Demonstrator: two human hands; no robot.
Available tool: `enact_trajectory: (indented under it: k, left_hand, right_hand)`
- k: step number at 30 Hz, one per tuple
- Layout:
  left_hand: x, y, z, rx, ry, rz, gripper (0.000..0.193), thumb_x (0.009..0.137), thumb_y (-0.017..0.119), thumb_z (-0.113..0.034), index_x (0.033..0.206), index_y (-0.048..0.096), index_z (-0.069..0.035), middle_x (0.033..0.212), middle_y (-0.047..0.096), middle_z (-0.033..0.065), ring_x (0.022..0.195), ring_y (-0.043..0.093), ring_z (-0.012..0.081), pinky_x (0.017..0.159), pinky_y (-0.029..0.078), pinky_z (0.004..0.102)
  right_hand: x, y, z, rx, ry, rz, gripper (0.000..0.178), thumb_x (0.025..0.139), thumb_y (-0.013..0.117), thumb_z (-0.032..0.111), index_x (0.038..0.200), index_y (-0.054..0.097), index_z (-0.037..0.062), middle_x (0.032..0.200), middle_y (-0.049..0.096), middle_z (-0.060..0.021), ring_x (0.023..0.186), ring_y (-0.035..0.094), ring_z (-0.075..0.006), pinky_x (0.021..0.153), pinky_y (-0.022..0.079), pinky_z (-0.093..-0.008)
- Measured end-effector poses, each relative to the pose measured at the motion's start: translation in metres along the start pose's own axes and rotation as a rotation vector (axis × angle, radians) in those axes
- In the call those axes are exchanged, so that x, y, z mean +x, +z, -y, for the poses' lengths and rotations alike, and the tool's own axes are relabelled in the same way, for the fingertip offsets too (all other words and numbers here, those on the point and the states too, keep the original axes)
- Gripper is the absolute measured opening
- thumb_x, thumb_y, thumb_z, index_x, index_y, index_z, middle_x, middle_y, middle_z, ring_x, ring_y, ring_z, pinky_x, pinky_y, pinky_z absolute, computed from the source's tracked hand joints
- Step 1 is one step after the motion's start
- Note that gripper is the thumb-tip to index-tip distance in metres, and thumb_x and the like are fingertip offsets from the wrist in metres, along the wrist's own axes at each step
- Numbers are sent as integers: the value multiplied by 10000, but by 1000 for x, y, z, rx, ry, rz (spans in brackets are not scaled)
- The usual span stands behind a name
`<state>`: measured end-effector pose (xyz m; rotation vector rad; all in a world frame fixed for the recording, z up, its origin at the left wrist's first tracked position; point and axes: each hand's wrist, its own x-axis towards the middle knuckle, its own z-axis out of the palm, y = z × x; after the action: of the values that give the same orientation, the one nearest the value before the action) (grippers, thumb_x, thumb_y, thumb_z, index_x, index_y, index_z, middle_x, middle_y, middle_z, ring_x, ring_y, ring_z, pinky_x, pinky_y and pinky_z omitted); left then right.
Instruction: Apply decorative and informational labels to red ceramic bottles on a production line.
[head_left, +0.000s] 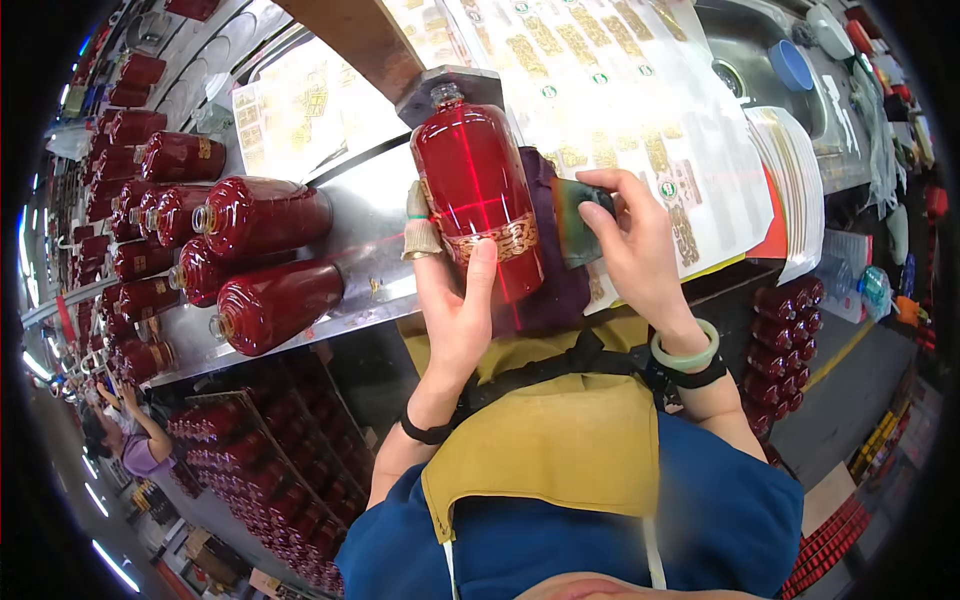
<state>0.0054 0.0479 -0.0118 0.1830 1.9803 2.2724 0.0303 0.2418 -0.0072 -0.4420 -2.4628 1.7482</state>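
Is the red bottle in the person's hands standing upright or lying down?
Lying down: the red bottle rests lengthwise on a purple cloth, neck pointing away.

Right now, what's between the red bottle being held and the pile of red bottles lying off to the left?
In the head view, only bare shiny metal worktop separates the held red bottle from the lying bottles; the left hand grips the held one.

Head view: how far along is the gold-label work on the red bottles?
Done, apparently: the glossy red bottle already carries a gold band. In hand: left hand holds it on the metal bench, right hand grips a green pad. Left: the red bottles lying alongside; whether they are labelled is unclear.
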Motion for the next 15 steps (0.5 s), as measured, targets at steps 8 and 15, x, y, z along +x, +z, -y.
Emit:
enact_trajectory:
  k: [8,15]
  left_hand:
    - [4,-35,3,-76,68,283,1207,714,931,-195,1602,146,30,1599,318,178,1448,380,281,1202,313,420]
    - [3,-26,-4,419,-104,138,1114,688,910,-111,1588,262,-9,1407,566,167,1276,569,258,1054,470,372]
  right_hand:
    - [6,7,3,-205,-240,-89,203,926,664,28,1126,668,-5,966,667,-132,808,632,-191,736,506,-291]
    - [-5,17,24,46,-225,74,211,912,673,-10,1121,681,10,977,680,-72,782,612,-133,689,486,-273]
